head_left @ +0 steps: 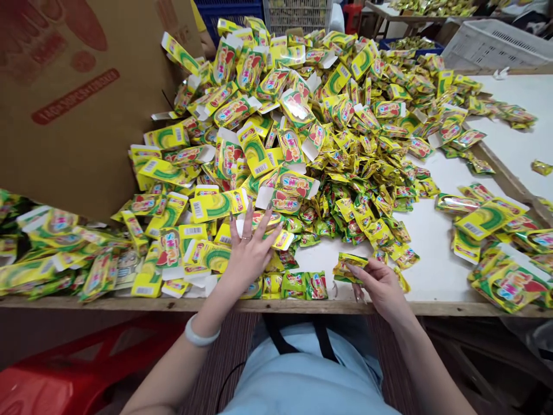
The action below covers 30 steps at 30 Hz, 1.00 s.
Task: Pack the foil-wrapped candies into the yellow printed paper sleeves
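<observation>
My left hand [250, 248] lies with fingers spread over the near edge of a big heap of yellow-green candy boxes [242, 144], touching a box; a ring is on one finger and a pale bangle [199, 335] on the wrist. My right hand [378, 285] pinches a few small yellow-green candy sachets [351, 266] just above the white table [432, 230], near its front edge. A row of sachets [298, 285] lies between both hands. Loose sachets [367, 196] pile behind the right hand.
A large brown cardboard carton [73, 98] stands at the left. More boxes and sachets [496, 253] lie at the right. White and blue plastic crates [492, 43] stand at the back. A red plastic stool [64, 369] is below the table's wooden edge [129, 304].
</observation>
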### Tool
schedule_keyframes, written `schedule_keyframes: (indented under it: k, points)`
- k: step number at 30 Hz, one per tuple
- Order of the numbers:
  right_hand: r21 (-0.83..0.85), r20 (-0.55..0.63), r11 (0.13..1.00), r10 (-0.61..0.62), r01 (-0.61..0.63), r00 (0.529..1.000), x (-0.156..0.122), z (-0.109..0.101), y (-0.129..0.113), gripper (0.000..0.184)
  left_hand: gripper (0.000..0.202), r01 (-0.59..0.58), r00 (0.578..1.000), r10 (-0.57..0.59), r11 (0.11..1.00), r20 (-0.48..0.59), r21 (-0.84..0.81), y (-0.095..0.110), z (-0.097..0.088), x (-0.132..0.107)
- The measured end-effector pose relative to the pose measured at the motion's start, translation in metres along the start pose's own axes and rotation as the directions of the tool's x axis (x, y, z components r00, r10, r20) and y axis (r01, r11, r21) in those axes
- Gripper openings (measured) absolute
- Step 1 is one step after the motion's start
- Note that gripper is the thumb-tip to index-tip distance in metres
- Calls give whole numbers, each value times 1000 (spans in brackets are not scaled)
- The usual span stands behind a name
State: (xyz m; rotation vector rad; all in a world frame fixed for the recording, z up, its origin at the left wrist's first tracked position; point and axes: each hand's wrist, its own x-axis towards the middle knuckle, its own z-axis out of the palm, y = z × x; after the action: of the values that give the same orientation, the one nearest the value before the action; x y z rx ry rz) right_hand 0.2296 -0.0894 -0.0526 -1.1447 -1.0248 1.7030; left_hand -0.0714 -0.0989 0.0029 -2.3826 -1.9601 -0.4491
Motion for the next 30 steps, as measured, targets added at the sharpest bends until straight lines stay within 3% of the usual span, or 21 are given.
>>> schedule_keyframes:
  k: [3,5,7,9,11,14,16,18,21,25,27,30]
  points:
    - [7,38,999,-31,31,999,-5,7,-5,24,51,-36,997,24,988,-76,-153,15,2,12]
    - [26,53,999,-49,48,997,-9,15,-16,25,47,-98,993,66,913,-93,-397,32,6,16]
    - [51,46,995,-90,87,995,-13,19,-31,26,45,-84,996,89,721,-28,-688,49,10,15]
    - [55,27,985,-164,162,986,-16,21,-45,26,50,55,990,90,464,109,-884,65,14,12]
    - [36,22,966,-257,256,966,-15,21,-57,20,63,220,958,125,260,259,-940,77,15,8]
    - [-29,108,930,-361,366,926,-11,25,-70,16,87,391,884,225,125,410,-912,85,12,4]
    - [-127,229,903,-376,410,898,-8,29,-78,15,92,415,871,242,105,428,-904,86,8,4]
    - [-297,364,835,-350,463,863,-6,33,-87,12,95,369,894,214,144,393,-918,85,3,4]
    - [-557,506,637,-248,533,826,-8,32,-103,13,97,355,890,206,245,406,-902,86,0,4]
    - [-696,578,429,-142,576,804,-9,28,-121,20,96,415,843,217,318,492,-853,89,3,0]
    - [-707,610,401,-71,583,789,-8,26,-125,20,94,398,850,217,332,480,-855,89,7,-2]
    - [-669,648,437,-53,601,760,-7,24,-120,19,92,368,870,212,318,444,-874,89,9,-4]
